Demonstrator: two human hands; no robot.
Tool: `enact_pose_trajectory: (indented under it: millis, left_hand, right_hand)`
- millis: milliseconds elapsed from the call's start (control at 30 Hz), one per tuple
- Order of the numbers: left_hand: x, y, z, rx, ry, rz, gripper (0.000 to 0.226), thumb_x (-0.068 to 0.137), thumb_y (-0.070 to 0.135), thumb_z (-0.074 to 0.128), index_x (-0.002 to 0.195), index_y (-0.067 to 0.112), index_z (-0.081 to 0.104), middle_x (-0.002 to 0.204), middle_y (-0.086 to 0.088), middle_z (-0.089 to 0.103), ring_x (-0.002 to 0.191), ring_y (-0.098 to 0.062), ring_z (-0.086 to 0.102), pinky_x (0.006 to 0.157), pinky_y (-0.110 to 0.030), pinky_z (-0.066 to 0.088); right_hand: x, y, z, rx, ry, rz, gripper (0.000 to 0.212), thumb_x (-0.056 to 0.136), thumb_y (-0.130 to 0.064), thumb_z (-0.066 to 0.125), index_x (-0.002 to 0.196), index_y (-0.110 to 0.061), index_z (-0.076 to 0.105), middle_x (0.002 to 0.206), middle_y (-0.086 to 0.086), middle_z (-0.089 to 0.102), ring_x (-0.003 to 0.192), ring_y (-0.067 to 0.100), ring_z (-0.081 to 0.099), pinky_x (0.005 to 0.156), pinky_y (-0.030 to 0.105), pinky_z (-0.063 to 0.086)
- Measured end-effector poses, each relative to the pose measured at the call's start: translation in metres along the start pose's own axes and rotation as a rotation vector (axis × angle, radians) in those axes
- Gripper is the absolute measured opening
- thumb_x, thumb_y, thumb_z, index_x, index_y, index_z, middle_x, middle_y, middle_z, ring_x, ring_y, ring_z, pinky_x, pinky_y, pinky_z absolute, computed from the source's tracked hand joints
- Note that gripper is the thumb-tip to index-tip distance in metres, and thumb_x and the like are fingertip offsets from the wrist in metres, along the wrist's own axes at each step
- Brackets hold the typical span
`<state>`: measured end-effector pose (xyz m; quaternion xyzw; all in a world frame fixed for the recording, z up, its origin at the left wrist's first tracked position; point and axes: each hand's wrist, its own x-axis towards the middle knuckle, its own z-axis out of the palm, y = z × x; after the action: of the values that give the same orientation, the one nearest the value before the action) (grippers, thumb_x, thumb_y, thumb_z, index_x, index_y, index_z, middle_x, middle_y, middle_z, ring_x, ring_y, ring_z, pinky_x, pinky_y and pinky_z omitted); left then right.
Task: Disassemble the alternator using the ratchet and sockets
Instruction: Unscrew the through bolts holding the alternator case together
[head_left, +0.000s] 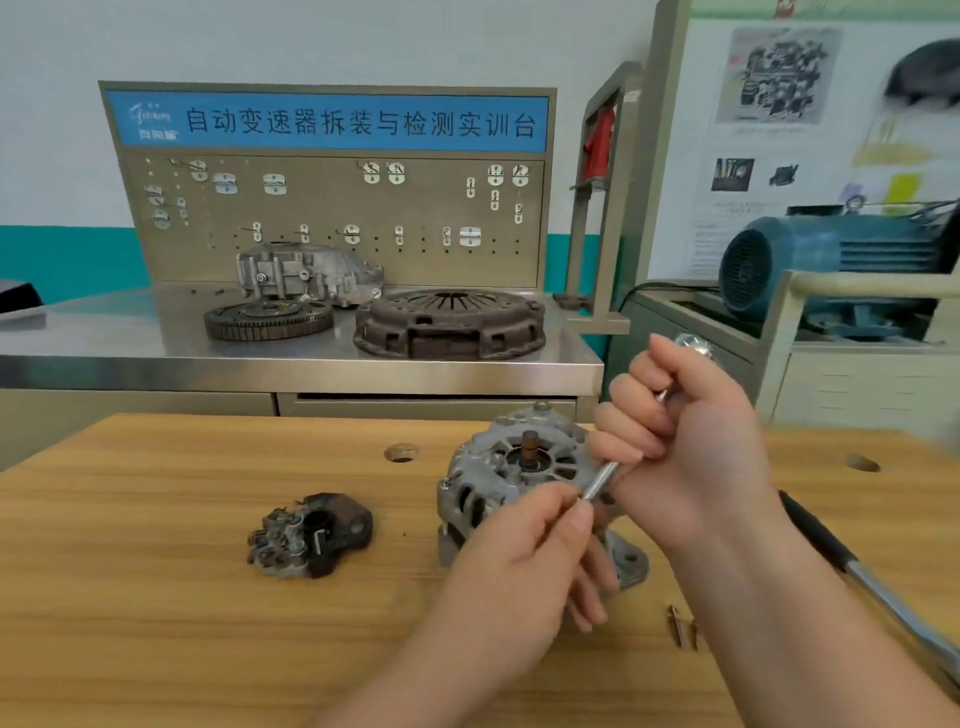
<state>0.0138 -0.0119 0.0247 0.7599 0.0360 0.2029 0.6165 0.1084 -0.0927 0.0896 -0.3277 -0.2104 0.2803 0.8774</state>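
Wooden bench (156, 519) fills the foreground, and both hands meet over it on one slim steel bar (601, 479). The right hand (696, 441) is curled in a fist round the bar's upper part, whose shiny top end sticks out above the knuckles. The left hand (519, 566) pinches the bar's lower tip between thumb and forefinger, with its other fingers tucked below.

The alternator (498, 478) sits on the bench directly behind and under that pinch, with its stub shaft pointing up just left of the bar. I cannot tell whether the tip touches the alternator. A dark removed part (311, 535) lies well left of the grip. Two small bolts (681, 629) lie near the left wrist, on its right side. The ratchet (883, 597) lies on the bench under the right forearm, black grip toward the hands; its far end runs out of view.

Beyond the grip stands a steel table (156, 353) carrying a flywheel (267, 318), a clutch cover (449, 325) and a cast housing (306, 273), backed by a pegboard (332, 208). A blue motor (831, 254) sits up and right of the hands.
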Motion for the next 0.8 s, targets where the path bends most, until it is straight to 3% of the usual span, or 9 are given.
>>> enact_pose_trajectory:
  millis: [133, 200, 267, 433, 533, 600, 700, 800]
  left_hand:
    - [0.004, -0.003, 0.017, 0.41, 0.032, 0.076, 0.029, 0.104, 0.026, 0.034, 0.08, 0.025, 0.051, 0.057, 0.003, 0.061, 0.05, -0.011, 0.056, 0.061, -0.035, 0.052]
    - [0.008, -0.002, 0.023, 0.562, 0.036, 0.125, 0.03, 0.103, 0.034, 0.032, 0.08, 0.025, 0.048, 0.065, -0.003, 0.063, 0.059, -0.019, 0.06, 0.069, -0.046, 0.053]
    - [0.011, -0.005, 0.026, 0.607, 0.03, 0.114, 0.031, 0.102, 0.037, 0.03, 0.078, 0.025, 0.046, 0.065, -0.004, 0.061, 0.06, -0.021, 0.059, 0.07, -0.049, 0.052]
    - [0.012, -0.02, 0.029, 0.564, -0.034, -0.059, 0.025, 0.101, 0.03, 0.041, 0.081, 0.023, 0.054, 0.074, -0.001, 0.067, 0.067, -0.017, 0.063, 0.079, -0.043, 0.053]
    - [0.023, -0.022, 0.047, 0.573, -0.146, -0.032, 0.017, 0.099, 0.033, 0.05, 0.094, 0.028, 0.065, 0.085, 0.01, 0.063, 0.077, -0.005, 0.057, 0.075, -0.025, 0.049]
    - [0.032, -0.026, 0.064, 0.637, -0.191, 0.011, 0.017, 0.096, 0.035, 0.055, 0.103, 0.028, 0.069, 0.089, 0.015, 0.057, 0.085, -0.002, 0.051, 0.08, -0.022, 0.043]
    - [0.052, -0.038, 0.083, 0.67, -0.136, -0.03, 0.017, 0.094, 0.034, 0.059, 0.103, 0.024, 0.07, 0.086, 0.012, 0.058, 0.082, -0.007, 0.052, 0.075, -0.024, 0.045]
    - [0.071, -0.05, 0.099, 0.602, -0.045, -0.075, 0.011, 0.092, 0.03, 0.064, 0.103, 0.03, 0.063, 0.086, 0.015, 0.058, 0.08, 0.001, 0.054, 0.068, -0.017, 0.045]
  right_hand:
    - [0.005, -0.006, -0.02, 0.086, 0.066, 0.069, 0.042, 0.074, -0.044, 0.058, 0.049, -0.023, 0.032, 0.043, -0.009, 0.016, 0.035, 0.007, 0.013, 0.035, 0.019, 0.01]
    - [0.008, -0.012, -0.026, 0.122, 0.105, 0.096, 0.051, 0.081, -0.055, 0.052, 0.047, -0.024, 0.032, 0.042, -0.01, 0.016, 0.034, 0.007, 0.013, 0.034, 0.019, 0.01]
    - [0.013, -0.028, -0.037, 0.176, 0.159, 0.071, 0.058, 0.09, -0.06, 0.042, 0.047, -0.024, 0.031, 0.041, -0.01, 0.017, 0.032, 0.008, 0.014, 0.031, 0.02, 0.011]
    - [0.014, -0.084, -0.071, 0.217, 0.247, -0.109, 0.055, 0.091, -0.056, 0.04, 0.048, -0.024, 0.03, 0.044, -0.009, 0.016, 0.035, 0.008, 0.013, 0.031, 0.02, 0.012]
    - [0.011, -0.093, -0.08, 0.182, 0.209, -0.111, 0.055, 0.09, -0.055, 0.041, 0.047, -0.023, 0.032, 0.044, -0.009, 0.017, 0.037, 0.007, 0.013, 0.034, 0.02, 0.011]
    - [0.01, -0.096, -0.084, 0.155, 0.168, -0.089, 0.053, 0.089, -0.055, 0.042, 0.048, -0.023, 0.033, 0.044, -0.009, 0.018, 0.036, 0.007, 0.014, 0.035, 0.02, 0.01]
    - [0.009, -0.106, -0.092, 0.045, 0.134, -0.033, 0.051, 0.088, -0.055, 0.044, 0.051, -0.022, 0.034, 0.043, -0.01, 0.019, 0.036, 0.007, 0.015, 0.034, 0.019, 0.012]
    - [0.009, -0.112, -0.105, -0.019, 0.129, 0.002, 0.05, 0.088, -0.055, 0.044, 0.052, -0.021, 0.036, 0.043, -0.009, 0.021, 0.036, 0.007, 0.016, 0.036, 0.019, 0.013]
